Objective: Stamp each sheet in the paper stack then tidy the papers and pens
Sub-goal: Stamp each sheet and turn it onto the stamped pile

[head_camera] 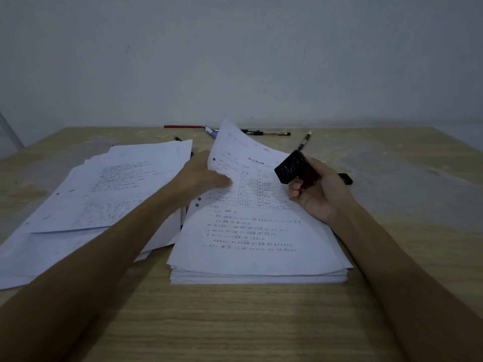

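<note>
Both forearms reach in from the near edge of the wooden table [261,322], over the neat paper stack [258,259] lying square in front of the person. Its top sheet [243,163] is thin and floppy: lifted at its far left part, it bows upward and would crease if pinched hard, so a light hold near a corner or edge, peeling it clear of the sheet below, suits it best. Left hand [206,176] stretches forward with its thumb pressed on the face of that raised sheet; the fingers are behind the paper, so how they curl is hard to say, though it looks like a pinch. Right hand [317,189] hovers over the stack's right far corner, fingers curled round the black stamp [290,167], a small rigid block, easy to grip, its face tilted up and leftward. To the left a looser, fanned pile of sheets [104,197] lies just beside the stack. Several pens [264,132] lie scattered along the table's far side.
</note>
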